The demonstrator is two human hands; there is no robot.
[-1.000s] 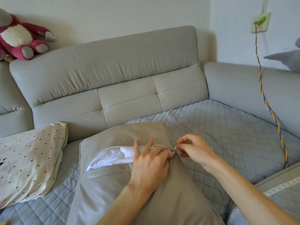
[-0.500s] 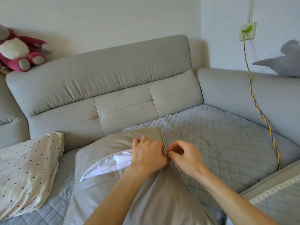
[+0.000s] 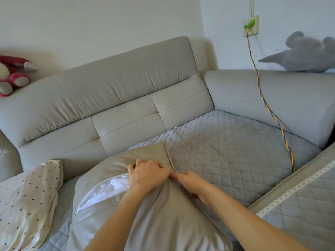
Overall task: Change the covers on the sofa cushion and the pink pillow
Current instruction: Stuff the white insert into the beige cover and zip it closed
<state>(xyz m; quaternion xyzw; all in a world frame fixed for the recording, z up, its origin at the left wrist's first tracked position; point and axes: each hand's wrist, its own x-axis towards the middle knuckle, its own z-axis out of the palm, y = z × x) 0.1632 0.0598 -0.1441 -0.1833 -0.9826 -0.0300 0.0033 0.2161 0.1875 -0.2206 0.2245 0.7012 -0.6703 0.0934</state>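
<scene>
A taupe sofa cushion (image 3: 159,214) lies in front of me on the quilted seat. Its zip gapes on the left, and the white inner pad (image 3: 101,191) shows through the slit. My left hand (image 3: 147,175) grips the cover's top edge by the zip, fingers curled over the fabric. My right hand (image 3: 192,182) pinches at the zip's right end, right beside the left hand; the zip pull itself is hidden under the fingers. A cream pillow with dark dots (image 3: 27,200) lies at the left.
The grey corner sofa's backrest (image 3: 108,91) runs behind. A grey quilted seat pad (image 3: 235,151) spreads to the right. A yellow-blue braided cable (image 3: 262,98) hangs from a wall socket (image 3: 251,26). A pink plush (image 3: 12,73) and a grey plush (image 3: 304,53) sit on the backrests. A lace-trimmed quilted cover (image 3: 299,201) lies lower right.
My left hand went from flat fingers on the cover to a curled grip at the zip edge. My right hand closed in against it and dropped lower. The view tilted upward.
</scene>
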